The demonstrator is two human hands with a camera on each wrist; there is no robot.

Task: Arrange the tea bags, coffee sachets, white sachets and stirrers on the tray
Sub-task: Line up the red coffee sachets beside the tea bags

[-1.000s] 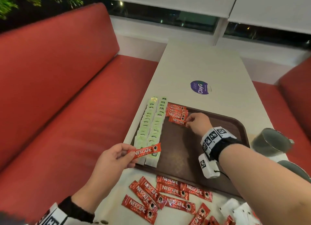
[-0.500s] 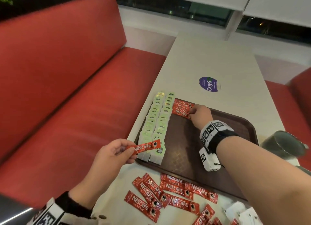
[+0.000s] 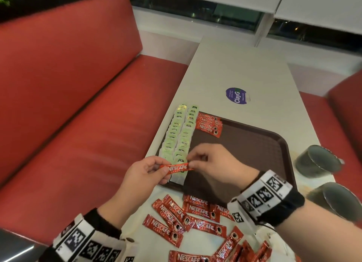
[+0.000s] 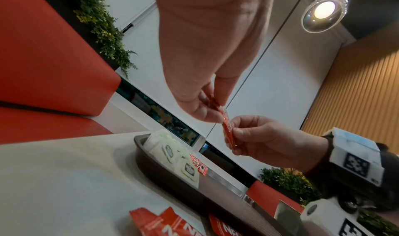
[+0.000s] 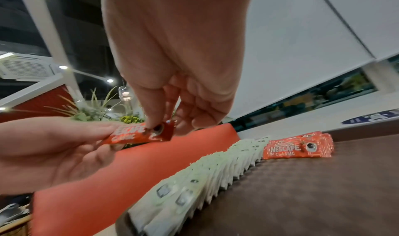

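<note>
Now withdrawn from far sachet row: right hand [image 3: 213, 163], pinching red coffee sachet [image 3: 176, 167] at one end; left hand [image 3: 146, 170] pinching other end; sachet aloft over tea bags [image 3: 179, 136] at tray [image 3: 254, 144] near-left corner; loose sachets [image 3: 176, 216] on bench [image 3: 244, 66].

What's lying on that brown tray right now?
On the brown tray: two overlapping rows of green tea bags along its left side and a short stack of red coffee sachets at the far end. The hands hide part of its near end.

We bring our left hand [image 3: 146, 171] and right hand [image 3: 215, 163] together; both pinch with curled fingers [image 3: 193, 158]; forearms raised.
</note>
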